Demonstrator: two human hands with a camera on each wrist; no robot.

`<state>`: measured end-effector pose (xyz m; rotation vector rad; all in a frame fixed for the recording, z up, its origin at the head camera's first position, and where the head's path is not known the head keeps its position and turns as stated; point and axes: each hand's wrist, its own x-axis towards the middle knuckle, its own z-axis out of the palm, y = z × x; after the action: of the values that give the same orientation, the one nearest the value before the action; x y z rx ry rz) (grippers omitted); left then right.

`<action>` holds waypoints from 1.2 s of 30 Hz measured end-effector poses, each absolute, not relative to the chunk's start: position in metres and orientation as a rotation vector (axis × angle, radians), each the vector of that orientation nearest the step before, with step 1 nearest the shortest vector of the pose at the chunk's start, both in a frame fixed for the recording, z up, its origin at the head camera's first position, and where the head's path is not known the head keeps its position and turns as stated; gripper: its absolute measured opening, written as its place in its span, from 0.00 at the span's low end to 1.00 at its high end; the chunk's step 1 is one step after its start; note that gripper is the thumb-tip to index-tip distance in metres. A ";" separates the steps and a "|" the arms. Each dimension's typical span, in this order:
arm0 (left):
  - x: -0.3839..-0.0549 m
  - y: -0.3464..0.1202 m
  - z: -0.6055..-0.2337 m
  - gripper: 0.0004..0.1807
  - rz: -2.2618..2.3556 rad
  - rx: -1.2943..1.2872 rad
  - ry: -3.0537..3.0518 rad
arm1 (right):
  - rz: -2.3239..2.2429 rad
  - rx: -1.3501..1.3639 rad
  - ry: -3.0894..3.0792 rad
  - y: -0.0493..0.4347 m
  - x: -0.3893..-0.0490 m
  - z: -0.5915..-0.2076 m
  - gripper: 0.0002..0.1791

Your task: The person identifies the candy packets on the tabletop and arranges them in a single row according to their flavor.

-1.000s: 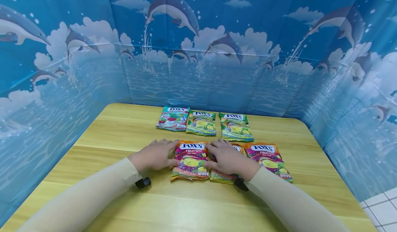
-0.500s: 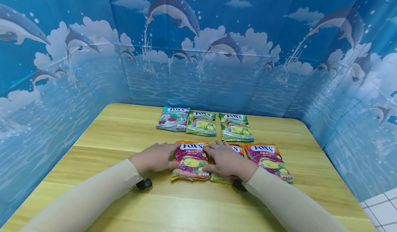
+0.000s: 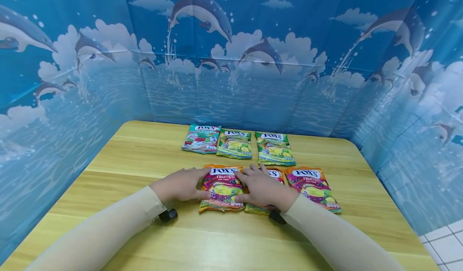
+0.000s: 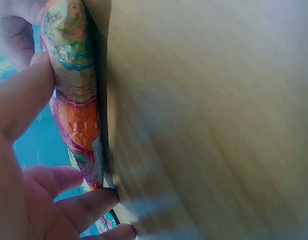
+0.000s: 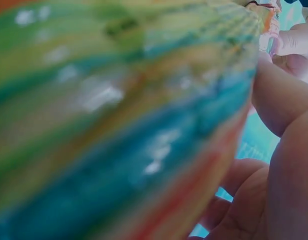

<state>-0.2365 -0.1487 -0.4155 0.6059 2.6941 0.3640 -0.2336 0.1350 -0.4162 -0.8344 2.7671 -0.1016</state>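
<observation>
We see the left hand and the right hand on either side of the left bag, the leftmost of three in the near row. Both hands lie palm down with fingers loosely spread and thumbs to the near side, a wide gap between thumb and forefinger on each. The left hand's thumb and fingertips touch the bag's left edge; in the left wrist view we find its thumb against the bag's side and some fingertips down at the table. The right hand lies over the middle bag, its thumb and forefinger at the left bag's right edge. Neither hand is curled round a bag, as far as we can tell.

The forearms slant inward from the near left and near right in pale sleeves, the left sleeve and the right sleeve, and we notice a black device under each wrist.

Just right of the middle bag lies the right bag, turned a little. In the far row we count a teal bag, a green bag just beside it, and, past a small gap, another green one. Beyond the table hangs a blue dolphin curtain, with white tiles at near right.
</observation>
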 end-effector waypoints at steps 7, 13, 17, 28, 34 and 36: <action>-0.233 -0.147 -0.415 0.52 0.376 0.579 2.696 | -0.116 -0.815 2.772 0.130 -0.232 -0.417 0.49; -0.231 -0.147 -0.417 0.51 0.398 0.556 2.693 | -0.180 -0.775 2.775 0.125 -0.231 -0.418 0.49; -0.230 -0.147 -0.417 0.51 0.398 0.567 2.692 | -0.199 -0.726 2.778 0.121 -0.229 -0.418 0.48; -0.226 -0.149 -0.418 0.49 0.545 0.529 2.686 | -0.406 -0.627 2.741 0.107 -0.224 -0.415 0.50; -0.225 -0.151 -0.419 0.47 0.706 0.477 2.709 | -0.548 -0.572 2.688 0.098 -0.222 -0.415 0.53; -0.225 -0.152 -0.419 0.47 0.768 0.461 2.710 | -0.604 -0.537 2.682 0.095 -0.222 -0.415 0.54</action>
<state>-0.2248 -0.1523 -0.4188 0.4614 2.7096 0.7680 -0.2222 0.0946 -0.4146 -0.5366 2.6822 -0.6044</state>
